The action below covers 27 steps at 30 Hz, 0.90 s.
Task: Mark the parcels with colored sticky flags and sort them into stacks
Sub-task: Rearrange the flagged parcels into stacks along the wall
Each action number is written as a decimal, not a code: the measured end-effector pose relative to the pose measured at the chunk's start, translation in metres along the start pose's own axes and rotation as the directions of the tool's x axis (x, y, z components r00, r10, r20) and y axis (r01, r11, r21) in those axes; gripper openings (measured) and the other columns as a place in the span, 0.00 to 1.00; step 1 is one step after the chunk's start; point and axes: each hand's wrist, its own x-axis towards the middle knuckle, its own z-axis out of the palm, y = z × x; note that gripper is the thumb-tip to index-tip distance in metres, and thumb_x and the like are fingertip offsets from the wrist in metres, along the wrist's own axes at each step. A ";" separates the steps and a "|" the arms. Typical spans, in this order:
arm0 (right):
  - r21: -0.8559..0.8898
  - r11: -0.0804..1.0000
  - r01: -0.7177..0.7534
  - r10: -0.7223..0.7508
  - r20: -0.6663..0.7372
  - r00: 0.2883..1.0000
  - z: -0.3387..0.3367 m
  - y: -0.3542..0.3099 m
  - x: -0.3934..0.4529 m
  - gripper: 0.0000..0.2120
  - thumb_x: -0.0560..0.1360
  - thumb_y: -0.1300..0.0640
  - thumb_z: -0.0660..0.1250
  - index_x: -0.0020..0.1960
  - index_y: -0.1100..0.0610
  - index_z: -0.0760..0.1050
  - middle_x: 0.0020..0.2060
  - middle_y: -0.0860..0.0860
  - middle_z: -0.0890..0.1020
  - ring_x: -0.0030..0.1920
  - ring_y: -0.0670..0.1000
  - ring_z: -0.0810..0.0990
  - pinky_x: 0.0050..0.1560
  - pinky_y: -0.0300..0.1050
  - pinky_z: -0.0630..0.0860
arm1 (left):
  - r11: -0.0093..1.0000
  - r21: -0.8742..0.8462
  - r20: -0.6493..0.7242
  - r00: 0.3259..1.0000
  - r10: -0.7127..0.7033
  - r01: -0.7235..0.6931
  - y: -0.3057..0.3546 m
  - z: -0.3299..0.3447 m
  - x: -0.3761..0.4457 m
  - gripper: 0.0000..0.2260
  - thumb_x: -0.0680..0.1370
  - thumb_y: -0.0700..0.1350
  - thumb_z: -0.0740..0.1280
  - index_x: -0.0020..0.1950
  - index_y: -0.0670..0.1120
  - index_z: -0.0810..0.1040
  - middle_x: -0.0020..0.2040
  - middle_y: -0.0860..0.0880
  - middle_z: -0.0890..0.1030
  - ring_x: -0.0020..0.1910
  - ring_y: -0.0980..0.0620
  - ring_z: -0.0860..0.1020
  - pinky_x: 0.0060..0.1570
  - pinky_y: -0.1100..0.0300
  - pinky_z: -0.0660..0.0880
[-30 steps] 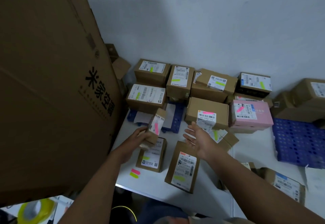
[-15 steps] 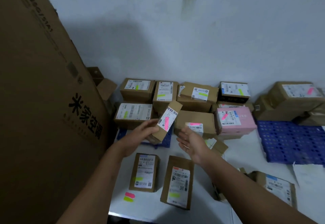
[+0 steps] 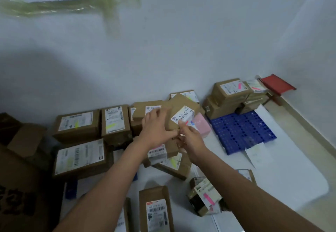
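Observation:
Both my hands hold a small brown parcel (image 3: 179,107) with a white barcode label, lifted above the pile in the middle of the table. My left hand (image 3: 158,129) grips its left side and my right hand (image 3: 190,138) pinches its lower right edge by the label. Behind it sits a pink box (image 3: 201,126). Yellow-flagged parcels (image 3: 77,124) stand in rows at the left. A stack of pink-flagged parcels (image 3: 230,89) rises at the back right against the wall. A pink-flagged parcel (image 3: 205,195) lies near my right forearm.
Blue perforated trays (image 3: 243,130) lie on the white table right of the pile. A red bracket (image 3: 278,84) sits in the far right corner. A large cardboard carton (image 3: 16,177) stands at the left. Two more parcels (image 3: 156,210) lie at the near edge.
The small parcel has moved up and to the right, from my left hand alone to both hands. My view has swung rightward, showing the back right stack.

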 end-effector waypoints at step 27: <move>0.177 0.984 -0.005 0.067 -0.348 0.935 -0.225 -0.165 0.208 0.20 0.75 0.46 0.71 0.58 0.60 0.74 0.55 0.55 0.81 0.44 0.48 0.80 0.52 0.43 0.81 | 0.999 0.031 0.242 0.970 0.017 -0.025 0.113 0.109 0.181 0.21 0.79 0.52 0.65 0.72 0.53 0.69 0.73 0.47 0.67 0.71 0.42 0.65 0.70 0.46 0.64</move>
